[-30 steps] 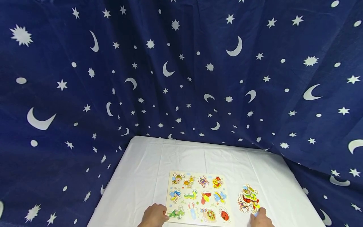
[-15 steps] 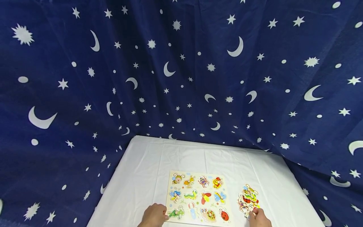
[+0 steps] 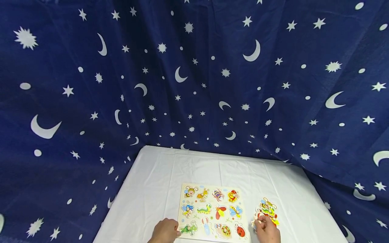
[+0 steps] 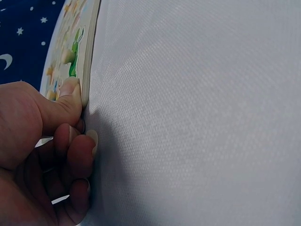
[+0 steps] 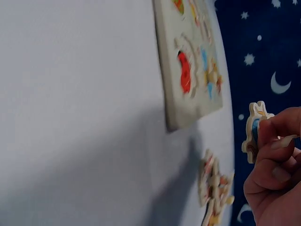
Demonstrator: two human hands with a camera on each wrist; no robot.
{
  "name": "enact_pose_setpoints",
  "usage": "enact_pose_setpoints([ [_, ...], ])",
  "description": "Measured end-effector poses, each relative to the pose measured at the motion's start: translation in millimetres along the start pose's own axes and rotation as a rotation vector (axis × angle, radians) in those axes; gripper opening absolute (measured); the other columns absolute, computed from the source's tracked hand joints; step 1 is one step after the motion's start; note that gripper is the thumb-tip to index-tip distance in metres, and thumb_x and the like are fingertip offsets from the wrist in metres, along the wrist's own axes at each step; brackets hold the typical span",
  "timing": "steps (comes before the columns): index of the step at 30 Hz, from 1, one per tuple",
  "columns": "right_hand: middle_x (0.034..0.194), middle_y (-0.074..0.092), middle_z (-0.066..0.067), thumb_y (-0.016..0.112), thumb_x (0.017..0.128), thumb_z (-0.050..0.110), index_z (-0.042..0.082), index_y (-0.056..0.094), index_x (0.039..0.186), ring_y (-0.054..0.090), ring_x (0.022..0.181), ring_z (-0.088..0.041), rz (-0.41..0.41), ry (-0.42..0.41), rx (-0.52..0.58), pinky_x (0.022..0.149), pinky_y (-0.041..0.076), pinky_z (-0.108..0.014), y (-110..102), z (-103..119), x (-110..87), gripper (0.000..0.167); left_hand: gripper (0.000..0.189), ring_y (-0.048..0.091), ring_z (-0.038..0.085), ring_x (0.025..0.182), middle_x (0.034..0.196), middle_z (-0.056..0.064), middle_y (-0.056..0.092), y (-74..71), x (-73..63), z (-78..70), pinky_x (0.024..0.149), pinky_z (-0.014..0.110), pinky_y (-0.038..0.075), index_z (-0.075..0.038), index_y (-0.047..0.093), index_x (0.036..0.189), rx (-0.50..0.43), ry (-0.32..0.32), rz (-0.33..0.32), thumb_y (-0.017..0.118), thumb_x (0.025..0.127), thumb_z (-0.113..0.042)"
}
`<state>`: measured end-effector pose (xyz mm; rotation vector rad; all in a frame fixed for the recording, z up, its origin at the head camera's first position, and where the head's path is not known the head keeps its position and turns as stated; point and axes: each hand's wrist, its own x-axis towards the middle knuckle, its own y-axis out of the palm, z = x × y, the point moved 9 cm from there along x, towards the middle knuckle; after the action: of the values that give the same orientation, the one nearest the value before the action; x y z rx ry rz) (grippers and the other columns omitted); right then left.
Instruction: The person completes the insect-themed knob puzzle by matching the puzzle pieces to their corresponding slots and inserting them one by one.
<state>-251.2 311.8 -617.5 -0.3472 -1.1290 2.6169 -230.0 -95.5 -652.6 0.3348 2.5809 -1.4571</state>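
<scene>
A wooden peg puzzle board (image 3: 212, 213) with colourful insect pictures lies on the white cloth. My left hand (image 3: 165, 230) grips its near left corner; in the left wrist view the thumb (image 4: 70, 94) presses on top, beside a green insect piece (image 4: 74, 59) with a knob. Right of the board is a heap of loose insect puzzle pieces (image 3: 268, 208). My right hand (image 3: 267, 230) is over the heap's near side. In the right wrist view it pinches a puzzle piece (image 5: 255, 127) with a blue part, raised above the cloth; the fingers hide much of its picture.
A white cloth (image 3: 158, 189) covers the table. Dark blue curtains (image 3: 194, 84) with moons and stars hang behind it and at both sides. The loose pieces overlap one another close to the board's right edge.
My right hand has taken a puzzle piece from the near side of the heap and moved left and slightly away from me with it. My left hand and the board have stayed put.
</scene>
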Motion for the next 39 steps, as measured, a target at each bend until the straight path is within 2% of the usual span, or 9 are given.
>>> enact_pose_setpoints([
  [4, 0.062, 0.053, 0.004, 0.057, 0.088, 0.018, 0.000, 0.053, 0.104, 0.043, 0.050, -0.010, 0.038, -0.031, -0.009, 0.051, 0.033, -0.025, 2.8, 15.2, -4.4, 0.024, 0.029, 0.046, 0.013, 0.053, 0.055, -0.006, 0.050, -1.5, -0.8, -1.5, 0.052, 0.032, 0.037, -0.018, 0.055, 0.062, -0.002, 0.005, -0.005, 0.077, 0.075, -0.031],
  [7, 0.063, 0.052, 0.004, 0.058, 0.089, 0.017, 0.000, 0.053, 0.105, 0.042, 0.052, -0.008, 0.036, -0.053, -0.010, 0.052, 0.032, -0.024, 5.2, 26.0, -7.1, 0.023, 0.030, 0.046, 0.012, 0.052, 0.055, -0.006, 0.049, -2.6, -0.9, -2.3, 0.052, 0.032, 0.036, -0.019, 0.054, 0.061, 0.008, 0.010, -0.008, 0.077, 0.075, -0.031],
  [18, 0.064, 0.054, 0.006, 0.062, 0.089, 0.012, 0.009, 0.061, 0.102, 0.043, 0.049, -0.002, -0.038, -0.159, 0.044, 0.052, 0.035, -0.021, 14.8, 64.4, -11.4, 0.013, 0.033, 0.043, 0.012, 0.051, 0.054, -0.007, 0.047, -0.6, -0.8, -0.3, 0.051, 0.030, 0.034, -0.019, 0.052, 0.059, 0.000, 0.021, -0.006, 0.078, 0.076, -0.031],
  [29, 0.064, 0.052, 0.008, 0.060, 0.090, 0.009, 0.009, 0.058, 0.104, 0.038, 0.049, 0.000, 0.058, -0.230, 0.068, 0.051, 0.033, -0.021, 43.9, 98.9, -28.4, 0.014, 0.032, 0.045, 0.011, 0.052, 0.054, -0.008, 0.048, -4.0, -0.9, -2.1, 0.053, 0.031, 0.035, -0.019, 0.052, 0.060, 0.012, 0.027, -0.035, 0.078, 0.074, -0.030],
  [39, 0.061, 0.045, 0.012, 0.065, 0.088, 0.010, 0.016, 0.059, 0.093, 0.036, 0.047, 0.002, 0.141, -0.405, 0.031, 0.049, 0.033, -0.019, 74.8, 117.6, -46.5, 0.010, 0.028, 0.045, 0.012, 0.054, 0.055, -0.007, 0.049, -4.4, -1.0, -1.6, 0.055, 0.031, 0.036, -0.018, 0.055, 0.061, -0.005, 0.014, -0.029, 0.077, 0.074, -0.029],
])
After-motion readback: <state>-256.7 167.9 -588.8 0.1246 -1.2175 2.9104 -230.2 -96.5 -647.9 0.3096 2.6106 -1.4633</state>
